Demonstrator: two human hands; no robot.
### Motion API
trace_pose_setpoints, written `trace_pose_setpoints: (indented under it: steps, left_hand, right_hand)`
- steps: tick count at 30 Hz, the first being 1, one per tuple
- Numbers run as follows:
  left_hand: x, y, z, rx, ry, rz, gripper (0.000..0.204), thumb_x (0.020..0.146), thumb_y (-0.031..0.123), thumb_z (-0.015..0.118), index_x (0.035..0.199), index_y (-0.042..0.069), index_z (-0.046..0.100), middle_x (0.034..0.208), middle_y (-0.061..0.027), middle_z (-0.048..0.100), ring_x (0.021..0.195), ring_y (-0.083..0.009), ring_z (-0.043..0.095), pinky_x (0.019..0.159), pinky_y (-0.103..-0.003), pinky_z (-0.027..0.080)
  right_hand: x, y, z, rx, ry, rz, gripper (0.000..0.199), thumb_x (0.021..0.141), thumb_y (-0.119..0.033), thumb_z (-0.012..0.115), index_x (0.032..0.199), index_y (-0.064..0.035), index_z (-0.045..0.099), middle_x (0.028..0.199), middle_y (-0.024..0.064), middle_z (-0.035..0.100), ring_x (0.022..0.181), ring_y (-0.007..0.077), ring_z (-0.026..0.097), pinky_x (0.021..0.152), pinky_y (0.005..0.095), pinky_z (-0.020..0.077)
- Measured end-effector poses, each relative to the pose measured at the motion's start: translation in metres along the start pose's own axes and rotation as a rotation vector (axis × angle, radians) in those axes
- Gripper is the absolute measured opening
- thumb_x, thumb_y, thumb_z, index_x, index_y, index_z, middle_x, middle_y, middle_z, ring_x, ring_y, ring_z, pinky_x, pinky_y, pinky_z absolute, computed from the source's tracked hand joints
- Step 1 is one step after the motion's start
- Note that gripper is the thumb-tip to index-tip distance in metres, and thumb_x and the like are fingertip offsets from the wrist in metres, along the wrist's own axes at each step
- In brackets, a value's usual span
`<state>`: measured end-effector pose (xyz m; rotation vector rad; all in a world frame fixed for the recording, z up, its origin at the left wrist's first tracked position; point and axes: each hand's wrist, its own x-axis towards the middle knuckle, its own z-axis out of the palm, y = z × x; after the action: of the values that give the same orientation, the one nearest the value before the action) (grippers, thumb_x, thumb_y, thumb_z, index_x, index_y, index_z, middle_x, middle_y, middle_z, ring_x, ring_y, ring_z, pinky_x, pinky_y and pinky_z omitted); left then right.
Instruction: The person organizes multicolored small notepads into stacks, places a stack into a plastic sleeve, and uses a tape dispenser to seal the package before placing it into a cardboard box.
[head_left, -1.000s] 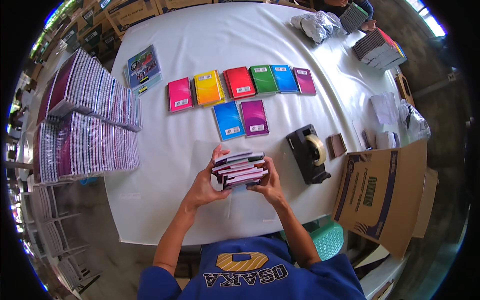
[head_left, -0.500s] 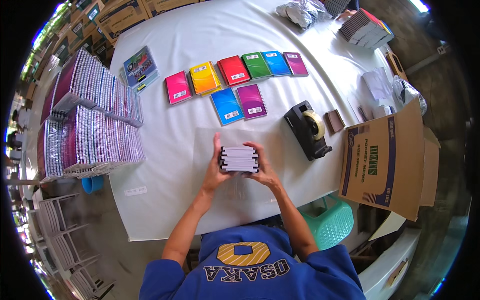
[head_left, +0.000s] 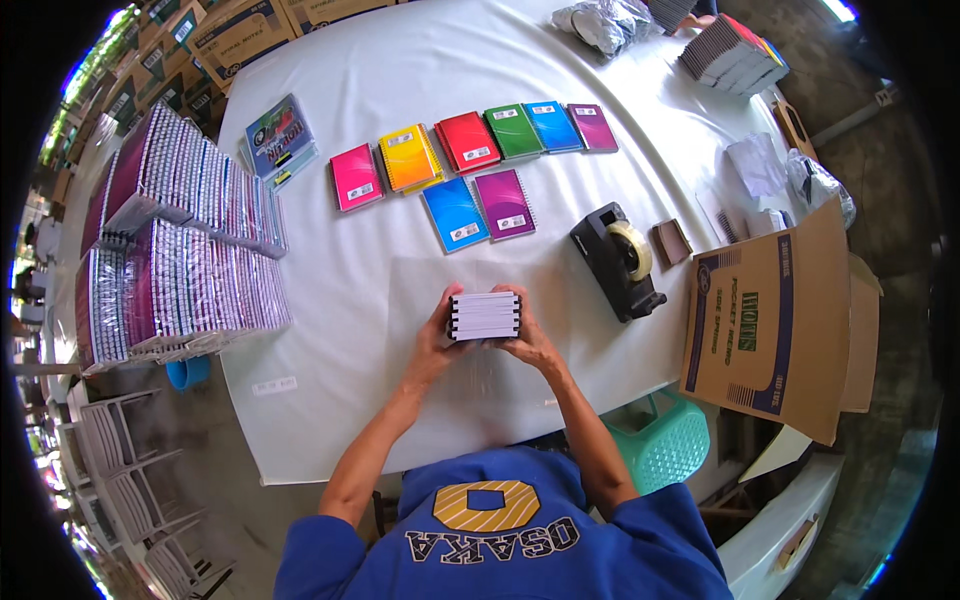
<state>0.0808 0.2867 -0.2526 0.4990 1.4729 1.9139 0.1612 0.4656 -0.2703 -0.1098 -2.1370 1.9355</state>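
Note:
Between both hands I hold a stack of small spiral notebooks (head_left: pixel 485 316), its white page edges facing up and black bindings showing at the sides. My left hand (head_left: pixel 440 328) is wrapped round the left end, and my right hand (head_left: pixel 526 334) grips the right end. Under them a clear plastic sheet (head_left: pixel 420 280) lies on the white-covered table (head_left: pixel 330 400). Just beyond are a blue notebook (head_left: pixel 456 213) and a purple notebook (head_left: pixel 504 203). Behind these runs a row of pink (head_left: pixel 356 178), yellow (head_left: pixel 408 156), red (head_left: pixel 466 140), green (head_left: pixel 516 130), blue and purple notebooks.
A black tape dispenser (head_left: pixel 618 262) stands right of my hands, beside a small brown box piece (head_left: pixel 671 242). An open cardboard box (head_left: pixel 765 320) is at the right edge. Plastic-wrapped notebook piles (head_left: pixel 190 240) rise at left. A green stool (head_left: pixel 662 440) sits below the table edge.
The notebook stack is now squared into an even block, with its bindings lined up. My left thumb and fingers have drawn in closer round it.

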Motion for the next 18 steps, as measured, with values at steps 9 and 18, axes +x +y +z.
trace_pose_setpoints:
  steps: [9,18]
  left_hand:
    - [0.025,0.054,-0.034,0.077,-0.154,-0.041,0.089,0.077,0.036,0.077,0.147,0.008,0.030,0.150,-0.0117,0.034,0.143,-0.0263,0.021,0.116,-0.041,0.015]
    - [0.065,0.080,-0.018,0.214,-0.299,-0.126,0.092,0.074,0.025,0.078,0.150,0.019,0.025,0.152,-0.0121,0.030,0.143,-0.0307,0.021,0.116,-0.045,0.014]
  right_hand:
    - [-0.003,0.004,-0.004,-0.030,-0.076,0.032,0.091,0.058,-0.013,0.090,0.130,-0.0099,0.035,0.119,0.0086,0.047,0.112,0.0222,0.049,0.096,0.0362,0.0425]
    - [-0.005,0.005,0.002,0.178,-0.065,0.063,0.088,0.060,-0.002,0.086,0.131,-0.0111,0.036,0.123,0.0055,0.044,0.114,0.0183,0.047,0.094,0.0322,0.0461]
